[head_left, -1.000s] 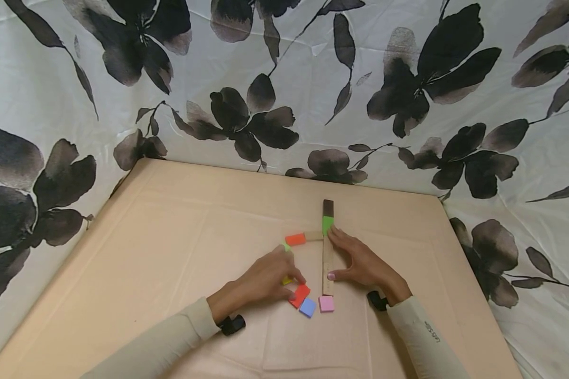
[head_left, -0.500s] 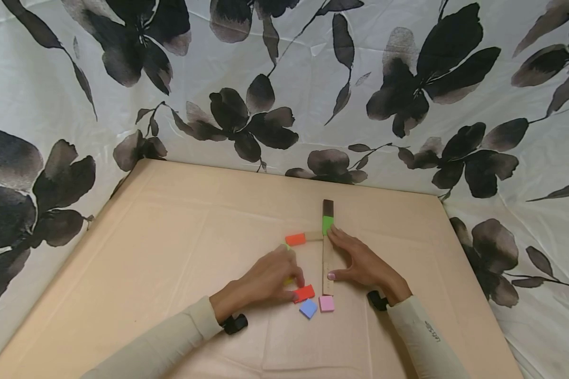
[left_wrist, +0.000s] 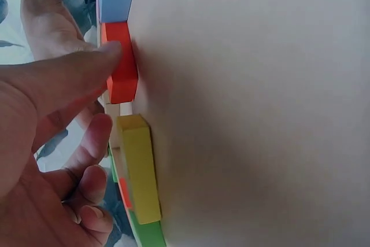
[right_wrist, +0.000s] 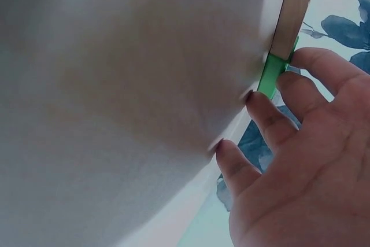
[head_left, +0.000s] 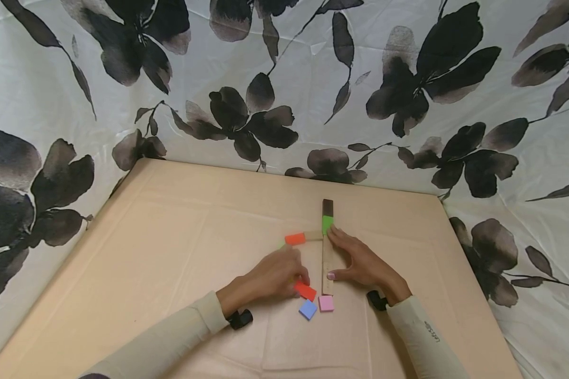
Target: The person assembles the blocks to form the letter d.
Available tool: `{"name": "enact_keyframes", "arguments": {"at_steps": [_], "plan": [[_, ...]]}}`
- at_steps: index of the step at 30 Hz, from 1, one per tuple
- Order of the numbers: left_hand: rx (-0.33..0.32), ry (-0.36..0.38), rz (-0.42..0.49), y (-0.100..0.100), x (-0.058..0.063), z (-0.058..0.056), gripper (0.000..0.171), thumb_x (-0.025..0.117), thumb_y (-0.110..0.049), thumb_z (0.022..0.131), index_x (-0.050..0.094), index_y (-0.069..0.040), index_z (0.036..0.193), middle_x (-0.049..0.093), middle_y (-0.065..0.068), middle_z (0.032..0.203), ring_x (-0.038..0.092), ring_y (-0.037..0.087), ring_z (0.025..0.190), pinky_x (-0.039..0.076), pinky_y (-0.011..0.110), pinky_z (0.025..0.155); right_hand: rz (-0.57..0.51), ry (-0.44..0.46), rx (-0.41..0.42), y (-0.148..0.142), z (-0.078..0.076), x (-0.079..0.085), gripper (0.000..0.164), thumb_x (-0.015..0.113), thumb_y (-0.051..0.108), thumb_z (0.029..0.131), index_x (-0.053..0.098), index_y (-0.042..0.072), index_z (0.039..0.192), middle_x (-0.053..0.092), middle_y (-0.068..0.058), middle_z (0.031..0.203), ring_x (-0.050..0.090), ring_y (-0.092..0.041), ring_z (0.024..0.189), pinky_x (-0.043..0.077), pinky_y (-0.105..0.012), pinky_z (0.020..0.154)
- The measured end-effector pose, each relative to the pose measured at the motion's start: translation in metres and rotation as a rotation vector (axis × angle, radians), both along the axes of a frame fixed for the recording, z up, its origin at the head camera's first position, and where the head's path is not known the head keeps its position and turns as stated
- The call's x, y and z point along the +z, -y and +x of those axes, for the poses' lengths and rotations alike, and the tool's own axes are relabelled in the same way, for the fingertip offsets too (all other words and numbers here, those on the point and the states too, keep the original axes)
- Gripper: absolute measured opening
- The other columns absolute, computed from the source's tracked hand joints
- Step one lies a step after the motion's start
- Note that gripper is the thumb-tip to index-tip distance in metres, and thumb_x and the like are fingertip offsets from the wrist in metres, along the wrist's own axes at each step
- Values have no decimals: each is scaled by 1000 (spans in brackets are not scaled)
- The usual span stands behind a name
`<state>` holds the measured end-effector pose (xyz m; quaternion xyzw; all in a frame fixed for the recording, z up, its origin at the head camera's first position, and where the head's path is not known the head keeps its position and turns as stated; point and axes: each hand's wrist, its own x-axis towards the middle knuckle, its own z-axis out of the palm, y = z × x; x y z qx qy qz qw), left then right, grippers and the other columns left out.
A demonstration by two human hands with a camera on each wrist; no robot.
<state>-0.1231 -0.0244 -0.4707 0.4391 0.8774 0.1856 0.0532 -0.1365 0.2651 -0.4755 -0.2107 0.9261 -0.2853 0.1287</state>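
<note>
My left hand (head_left: 276,271) pinches a red wooden block (head_left: 305,291), the thumb lying against its face in the left wrist view. Below that hand in the same view is a yellow block (left_wrist: 143,172), hidden under the hand in the head view. My right hand (head_left: 360,258) rests on the table with thumb and fingers spread along the right side of a plain wooden strip (head_left: 328,266). Its fingertips touch the green block (right_wrist: 272,76) at the strip's far end. A blue block (head_left: 307,309) and a pink block (head_left: 326,303) lie nearest me, just past the red one.
Beyond the green piece is a dark brown block (head_left: 328,207). An orange-red block (head_left: 295,239) and a plain piece (head_left: 314,236) reach left from the strip. The tan-covered table (head_left: 194,210) has its far edge against a floral cloth (head_left: 313,68).
My left hand has shifted slightly right, turning the red block so its right end now tips toward me, near the pink block. The blue block turned slightly. My right hand stayed put.
</note>
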Motion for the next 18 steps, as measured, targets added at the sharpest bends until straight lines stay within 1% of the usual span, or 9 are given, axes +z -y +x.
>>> {"name": "enact_keyframes", "arguments": {"at_steps": [2,4,9,13,18], "plan": [[-8,-7,2,-1,2,-2,11,85,-26,90,85,-27,101,60,-5,87,46,10,87,38,23,77,-5,-3,5,0,0,0,110,92,37,82,29,12,168,18,-11,179,21,-43,163,25,-65,127],[-15,-10,0,-2,4,-4,12,85,-25,90,85,-26,102,62,-4,88,46,10,87,38,23,77,-7,-1,4,0,0,-1,110,93,37,81,29,12,168,18,-10,179,21,-42,164,25,-65,127],[-25,-16,-7,0,5,-8,16,88,-28,87,84,-25,102,64,-2,90,47,10,89,39,23,79,-5,-5,7,1,0,-1,110,92,38,82,29,12,168,18,-11,179,22,-43,163,26,-65,127],[-7,2,7,2,5,-9,17,90,-28,85,84,-24,100,63,-4,88,47,11,91,42,24,79,-5,-4,6,1,0,0,110,92,38,82,29,12,168,18,-10,179,22,-42,164,25,-64,127],[20,25,11,5,3,-9,19,91,-31,84,83,-24,100,61,-6,87,47,10,92,42,22,78,1,-4,3,1,0,0,109,92,36,82,29,12,168,18,-10,179,22,-42,163,26,-64,127]]}}
